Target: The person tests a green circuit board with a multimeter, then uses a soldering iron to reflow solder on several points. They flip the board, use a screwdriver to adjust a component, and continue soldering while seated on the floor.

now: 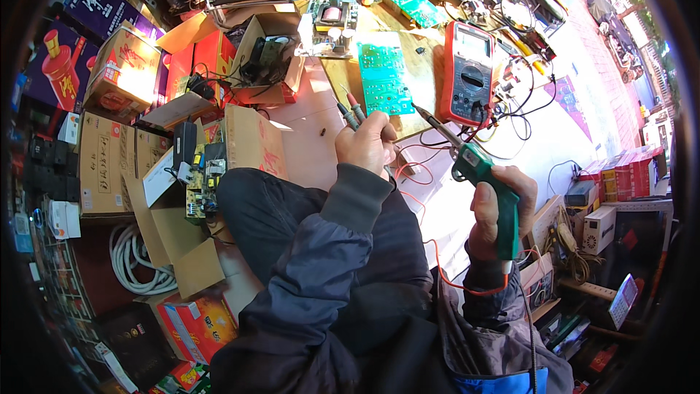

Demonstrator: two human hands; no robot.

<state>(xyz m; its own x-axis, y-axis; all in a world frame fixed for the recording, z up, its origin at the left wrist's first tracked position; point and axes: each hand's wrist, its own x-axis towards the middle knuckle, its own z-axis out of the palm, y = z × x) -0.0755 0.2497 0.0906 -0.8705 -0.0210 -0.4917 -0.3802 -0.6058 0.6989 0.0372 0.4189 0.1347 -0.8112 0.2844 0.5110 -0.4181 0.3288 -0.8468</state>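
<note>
My left hand (364, 142) is closed around two multimeter test probes (352, 111), one red and one dark, their tips pointing up and left, apart from the board. In my right hand (503, 208) is a green pistol-shaped soldering iron (487, 175), gripped by its handle. Its thin tip reaches close to the lower right corner of a green circuit board (385, 76); whether the two touch I cannot tell. The board lies solder side up on a wooden tabletop (426, 66). Just right of it a red multimeter (469, 73) rests, its leads trailing down toward me.
Other circuit boards (414, 6) and loose electronic parts crowd the table's far side. Cardboard boxes (106, 160) stack up on the left, one open box (266, 58) holding dark adapters and cables. A coiled white hose (138, 263) lies lower left. Boxes and devices (599, 230) stand at right.
</note>
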